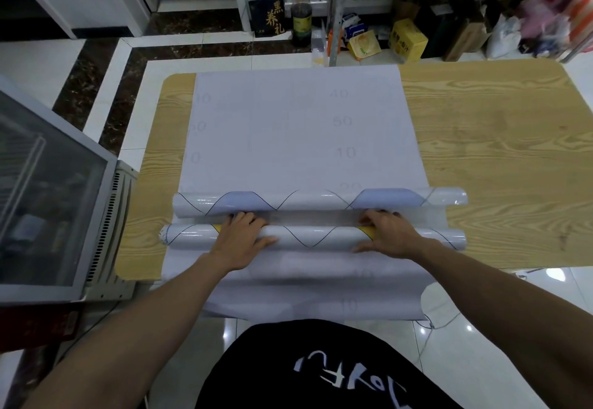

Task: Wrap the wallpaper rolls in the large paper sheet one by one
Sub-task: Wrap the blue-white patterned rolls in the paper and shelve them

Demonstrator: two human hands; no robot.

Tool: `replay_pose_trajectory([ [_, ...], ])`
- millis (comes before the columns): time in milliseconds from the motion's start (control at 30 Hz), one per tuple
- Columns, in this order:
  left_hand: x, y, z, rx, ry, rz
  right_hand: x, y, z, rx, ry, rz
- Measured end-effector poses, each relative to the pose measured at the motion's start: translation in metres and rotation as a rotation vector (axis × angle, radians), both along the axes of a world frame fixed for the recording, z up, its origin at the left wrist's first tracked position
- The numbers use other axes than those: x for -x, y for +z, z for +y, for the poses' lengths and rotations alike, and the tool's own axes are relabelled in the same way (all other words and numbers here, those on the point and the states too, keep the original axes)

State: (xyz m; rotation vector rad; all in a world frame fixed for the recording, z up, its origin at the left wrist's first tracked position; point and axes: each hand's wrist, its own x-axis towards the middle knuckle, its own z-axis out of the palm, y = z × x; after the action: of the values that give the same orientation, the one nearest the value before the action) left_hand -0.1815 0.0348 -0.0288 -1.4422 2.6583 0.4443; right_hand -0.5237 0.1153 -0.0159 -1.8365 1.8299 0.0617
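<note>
Near wallpaper roll (314,237) lies crosswise on the near part of the large paper sheet (288,126), both ends sticking out past the sheet's side edges. Far wallpaper roll (321,201) lies parallel just beyond it on the same sheet, with a narrow gap between the two. My left hand (239,235) grips the near roll left of the sheet's centre: fingers curl over the top into the gap, thumb stretched along the near side. My right hand (390,235) holds the same roll right of centre in the same way. The sheet's near edge hangs off the table (497,152) toward my lap; its far part lies flat. Bare wood-grain tabletop shows right of the sheet, a narrow strip left of it. A glass-topped cabinet (48,200) stands further left of the sheet.
</note>
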Motion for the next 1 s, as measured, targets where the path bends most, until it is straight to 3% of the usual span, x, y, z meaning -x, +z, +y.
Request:
replay_pose_trajectory([
  [267, -0.0061, 0.0015, 0.0011, -0.015, -0.006, 0.036, 0.0004, 0.0052, -0.0001, 0.024, 0.032, 0.025],
  [400, -0.0051, 0.0019, -0.0039, -0.089, -0.017, -0.055, 0.0043, 0.0009, 0.0015, 0.052, -0.002, -0.021],
  [600, -0.0028, 0.0054, 0.0, -0.119, 0.074, -0.009, 0.003, 0.0008, 0.0028, 0.033, -0.014, -0.029],
  [867, -0.0081, 0.0013, 0.0016, -0.111, -0.012, 0.032, 0.0011, 0.0047, 0.0017, -0.029, 0.002, -0.012],
  [1000, -0.006, 0.0023, -0.0037, -0.121, -0.031, -0.047, 0.0019, 0.0034, 0.004, -0.078, -0.038, -0.028],
])
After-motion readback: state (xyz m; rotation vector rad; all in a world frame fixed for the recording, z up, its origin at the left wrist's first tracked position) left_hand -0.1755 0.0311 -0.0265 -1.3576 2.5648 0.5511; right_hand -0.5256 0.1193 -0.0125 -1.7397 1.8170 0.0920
